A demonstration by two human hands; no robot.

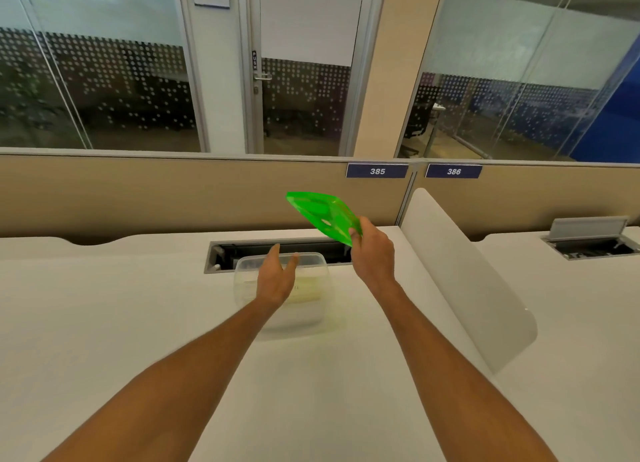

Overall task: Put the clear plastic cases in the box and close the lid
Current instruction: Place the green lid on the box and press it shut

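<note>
A clear plastic box (313, 317) stands on the white desk, just in front of the cable slot. Something pale and flat lies inside it, too blurred to name. My right hand (372, 250) pinches one corner of a bright green lid (320, 213) and holds it tilted in the air, above and behind the box's right side. My left hand (275, 278) hovers over the box with its fingers apart and nothing in it, hiding part of the box's near rim.
An open cable slot (277, 248) runs behind the box. A white curved divider (464, 274) stands to the right of the desk (138, 305). Beige partition panels with labels 385 and 386 close off the back, and a second cable hatch (590, 241) is on the neighbouring desk.
</note>
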